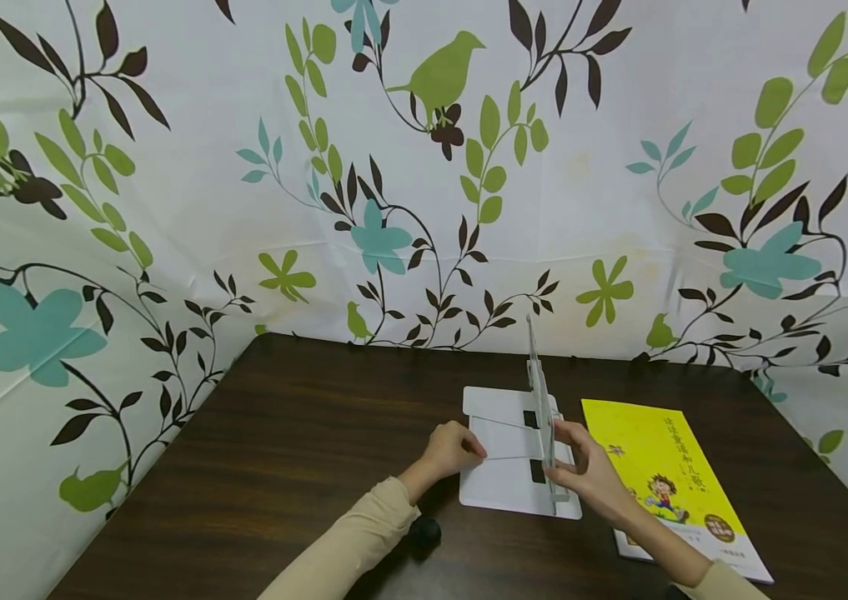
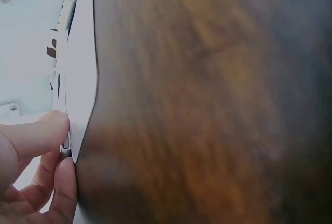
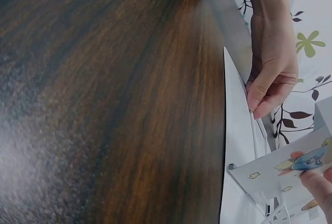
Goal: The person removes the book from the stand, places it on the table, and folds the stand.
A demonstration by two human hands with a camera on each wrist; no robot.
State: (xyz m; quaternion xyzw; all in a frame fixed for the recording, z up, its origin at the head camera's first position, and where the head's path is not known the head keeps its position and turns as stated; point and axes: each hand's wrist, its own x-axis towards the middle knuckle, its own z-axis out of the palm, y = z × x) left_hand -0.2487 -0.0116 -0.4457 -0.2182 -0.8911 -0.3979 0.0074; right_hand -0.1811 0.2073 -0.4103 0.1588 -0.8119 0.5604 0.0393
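A white book stand lies on the table, its flat base [image 1: 494, 492] under an upright panel [image 1: 541, 408] that is seen nearly edge-on in the head view. Cartoon stars and figures decorate the panel [image 3: 259, 175] in the right wrist view. My left hand [image 1: 448, 450] pinches the end of a thin wire support [image 1: 509, 457] at the base's left edge, between thumb and fingers. With thumb and fingertips, my right hand [image 1: 592, 475] grips the panel's right side near its lower part. Part of the panel's printed face is hidden.
To the right of the stand lies a yellow children's book [image 1: 649, 450], partly under my right forearm. A small black device [image 1: 424, 533] sits at my left wrist. The dark wooden table [image 1: 281, 433] ends at a patterned cloth [image 1: 424, 250] behind.
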